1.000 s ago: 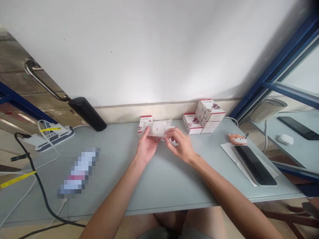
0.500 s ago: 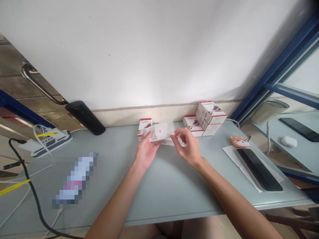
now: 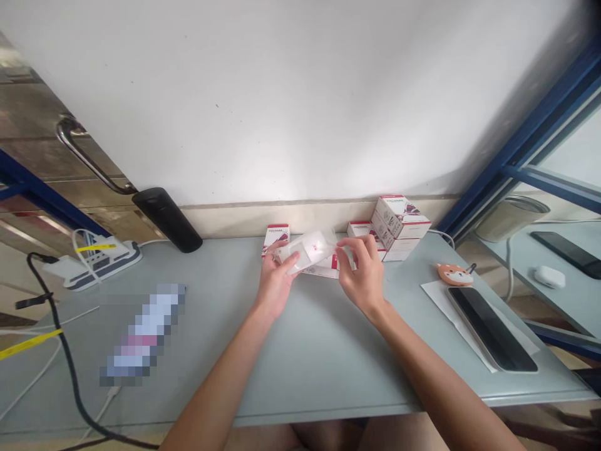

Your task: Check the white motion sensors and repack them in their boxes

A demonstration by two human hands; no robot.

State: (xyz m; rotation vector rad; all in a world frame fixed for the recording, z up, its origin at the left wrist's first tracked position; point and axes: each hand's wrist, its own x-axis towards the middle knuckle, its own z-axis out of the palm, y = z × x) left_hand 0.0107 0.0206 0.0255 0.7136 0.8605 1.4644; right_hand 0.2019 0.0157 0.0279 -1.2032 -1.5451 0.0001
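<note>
A clear plastic bag (image 3: 307, 249) with a white item and a small red mark inside is held tilted above the table. My left hand (image 3: 273, 288) grips its left end, thumb on top. At the bag's right end, my right hand (image 3: 362, 275) has thumb and fingertips pinched together on the plastic edge. Partly hidden beneath the bag lies a white and red box (image 3: 322, 270). Behind my left hand stands another small white and red box (image 3: 275, 236). Several similar boxes (image 3: 401, 227) are stacked against the wall, to the right of my right hand.
A black cylinder (image 3: 168, 219) stands at the back left, near a power strip (image 3: 106, 266) with cables. A blurred-out device (image 3: 143, 335) lies at left. On the right, a phone (image 3: 492, 329) rests on white paper (image 3: 439, 297) beside an orange animal-faced case (image 3: 454, 274).
The bag has turned, its right end now higher and farther right. My right hand has shifted slightly right with it. The whole view has moved a little.
</note>
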